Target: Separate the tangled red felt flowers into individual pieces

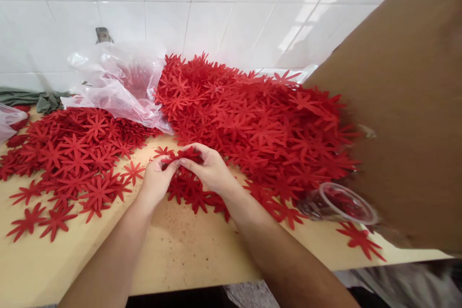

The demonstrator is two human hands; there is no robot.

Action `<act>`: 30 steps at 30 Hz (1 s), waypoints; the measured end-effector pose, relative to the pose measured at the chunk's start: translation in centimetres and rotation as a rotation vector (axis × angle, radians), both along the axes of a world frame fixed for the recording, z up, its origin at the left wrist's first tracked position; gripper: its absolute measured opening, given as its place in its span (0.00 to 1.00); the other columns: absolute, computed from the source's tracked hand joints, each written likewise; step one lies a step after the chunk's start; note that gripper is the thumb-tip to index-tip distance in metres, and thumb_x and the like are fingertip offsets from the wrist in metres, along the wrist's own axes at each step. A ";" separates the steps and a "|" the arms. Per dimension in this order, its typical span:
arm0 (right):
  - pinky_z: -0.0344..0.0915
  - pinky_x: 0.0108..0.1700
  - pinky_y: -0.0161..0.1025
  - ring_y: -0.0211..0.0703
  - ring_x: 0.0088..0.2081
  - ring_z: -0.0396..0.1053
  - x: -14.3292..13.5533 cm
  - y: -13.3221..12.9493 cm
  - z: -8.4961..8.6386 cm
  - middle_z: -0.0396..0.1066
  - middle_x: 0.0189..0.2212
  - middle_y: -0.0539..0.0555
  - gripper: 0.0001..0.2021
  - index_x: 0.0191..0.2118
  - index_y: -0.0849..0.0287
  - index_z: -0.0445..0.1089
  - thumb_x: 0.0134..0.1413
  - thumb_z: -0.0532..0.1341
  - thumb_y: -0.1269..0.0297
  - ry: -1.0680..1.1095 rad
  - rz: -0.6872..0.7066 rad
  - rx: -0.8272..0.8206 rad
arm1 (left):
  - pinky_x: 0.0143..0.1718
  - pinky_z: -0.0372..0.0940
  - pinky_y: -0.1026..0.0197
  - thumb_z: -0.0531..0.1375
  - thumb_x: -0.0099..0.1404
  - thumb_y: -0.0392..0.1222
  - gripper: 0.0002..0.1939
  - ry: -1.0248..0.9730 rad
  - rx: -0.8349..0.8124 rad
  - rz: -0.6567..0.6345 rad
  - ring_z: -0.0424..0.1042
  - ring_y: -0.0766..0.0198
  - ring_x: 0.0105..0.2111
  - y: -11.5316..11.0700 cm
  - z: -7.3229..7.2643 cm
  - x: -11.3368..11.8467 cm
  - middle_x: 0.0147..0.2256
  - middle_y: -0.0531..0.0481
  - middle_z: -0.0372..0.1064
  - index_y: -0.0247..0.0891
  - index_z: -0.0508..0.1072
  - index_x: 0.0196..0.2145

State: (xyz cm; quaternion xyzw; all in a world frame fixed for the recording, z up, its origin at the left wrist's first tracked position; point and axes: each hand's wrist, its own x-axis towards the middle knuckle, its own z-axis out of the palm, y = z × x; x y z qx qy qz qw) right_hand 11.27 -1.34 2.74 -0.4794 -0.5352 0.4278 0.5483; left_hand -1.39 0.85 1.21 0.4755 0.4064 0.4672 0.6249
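Red flower-shaped cutout (188, 155), pinched between the fingertips of my left hand (158, 175) and right hand (211, 168), just in front of the large red pile (252, 125). Left of that pile: a crumpled plastic bag (122, 86) and a smaller red pile (75, 149). At its right: a clear cup (348, 202), tipped over on the desk (195, 255).

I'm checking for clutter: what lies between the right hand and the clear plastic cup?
Red cut-outs, many overlapping, lie between the right hand and the cup, as the head view shows.
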 end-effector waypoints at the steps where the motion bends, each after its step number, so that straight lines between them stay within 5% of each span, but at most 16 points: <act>1: 0.67 0.38 0.38 0.37 0.31 0.68 0.2 0.0 0.0 0.71 0.28 0.50 0.13 0.29 0.57 0.67 0.38 0.67 0.58 0.023 0.001 -0.008 | 0.32 0.62 0.66 0.63 0.50 0.41 0.09 -0.018 -0.002 -0.013 0.66 0.72 0.24 -0.1 0.1 0.1 0.24 0.55 0.71 0.33 0.72 0.27; 10: 0.66 0.36 0.38 0.36 0.28 0.66 2.0 0.6 -0.1 0.69 0.26 0.49 0.16 0.29 0.57 0.67 0.37 0.66 0.52 0.100 -0.255 0.034 | 0.33 0.62 0.64 0.62 0.51 0.40 0.07 0.058 -0.039 0.057 0.67 0.70 0.24 -0.4 0.5 -0.2 0.23 0.55 0.70 0.34 0.71 0.27; 16: 0.65 0.37 0.36 0.35 0.29 0.66 2.0 0.9 -0.5 0.68 0.29 0.48 0.20 0.28 0.57 0.64 0.31 0.68 0.50 0.209 -0.275 0.014 | 0.29 0.60 0.66 0.63 0.50 0.44 0.09 0.101 0.016 0.011 0.65 0.71 0.23 -0.3 0.2 -0.1 0.23 0.55 0.69 0.35 0.70 0.24; 22: 0.62 0.33 0.34 0.33 0.26 0.61 1.3 0.1 0.3 0.65 0.24 0.47 0.18 0.28 0.57 0.65 0.37 0.65 0.47 0.069 -0.147 -0.019 | 0.24 0.56 0.68 0.64 0.49 0.48 0.14 0.156 0.019 0.019 0.59 0.74 0.19 -0.7 0.7 0.0 0.18 0.59 0.63 0.36 0.65 0.20; 30: 0.64 0.35 0.35 0.34 0.28 0.65 0.3 -0.2 -0.2 0.68 0.25 0.46 0.16 0.27 0.58 0.65 0.31 0.70 0.59 0.105 0.133 -0.107 | 0.26 0.57 0.66 0.65 0.47 0.50 0.16 0.093 -0.010 0.039 0.60 0.72 0.21 -0.5 -0.1 0.1 0.21 0.57 0.65 0.35 0.70 0.26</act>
